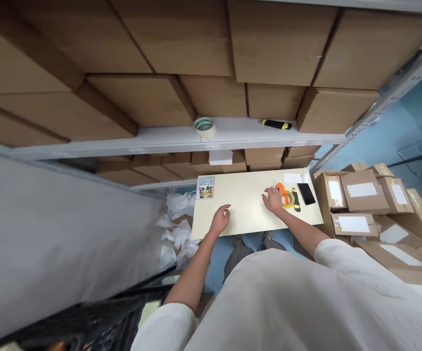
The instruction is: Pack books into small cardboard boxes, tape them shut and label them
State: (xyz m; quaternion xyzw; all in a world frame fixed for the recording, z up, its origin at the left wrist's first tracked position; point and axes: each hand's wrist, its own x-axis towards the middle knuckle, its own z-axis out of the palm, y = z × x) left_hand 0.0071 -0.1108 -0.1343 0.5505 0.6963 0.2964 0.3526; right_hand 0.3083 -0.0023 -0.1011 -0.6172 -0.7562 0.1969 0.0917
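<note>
My left hand [220, 220] hovers at or over the front part of a cream tabletop [245, 195], fingers loosely bent and apart, nothing in it. My right hand [272, 200] is further right, fingers spread, just beside an orange tape dispenser [281, 189] with a yellow-rimmed tape roll [288, 199]; whether it touches the dispenser I cannot tell. Right of that lie a black and yellow utility knife [296, 200] and a black phone [306, 193]. A white paper [292, 178] is behind them. At the table's far left lies a colourful printed booklet or flat pack [205, 188].
Shelves of cardboard boxes [280, 46] rise behind the table. A masking tape roll [205, 127] and another utility knife [276, 124] lie on the shelf edge [236, 134]. Labelled cartons [364, 190] crowd the right side. Crumpled white plastic [179, 219] sits left.
</note>
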